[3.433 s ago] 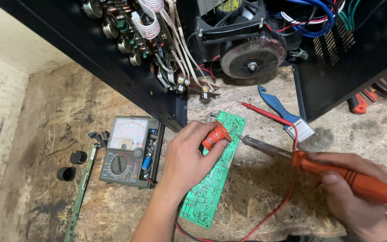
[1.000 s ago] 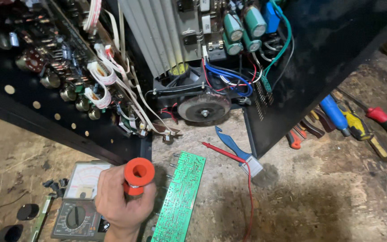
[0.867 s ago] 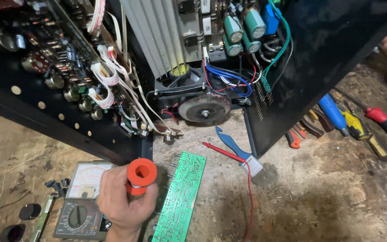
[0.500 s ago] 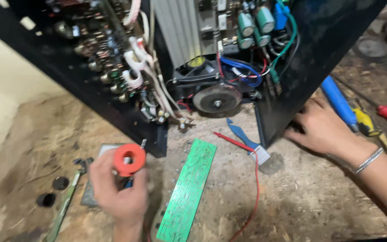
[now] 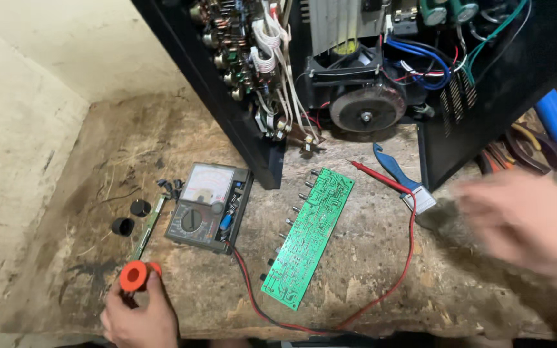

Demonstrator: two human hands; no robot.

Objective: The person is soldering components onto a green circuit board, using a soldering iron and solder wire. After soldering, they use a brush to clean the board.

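Worn bench: left hand (image 5: 138, 314) grips orange spool (image 5: 135, 276); board (image 5: 309, 236) lies right of it, untouched; right hand (image 5: 523, 222) blurred, grip unclear.

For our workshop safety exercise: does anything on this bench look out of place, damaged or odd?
Yes. The black chassis stands open, its wiring and round transformer exposed. The green circuit board lies bare and askew on the rough, stained bench. The meter's red lead loops loosely across the bench.
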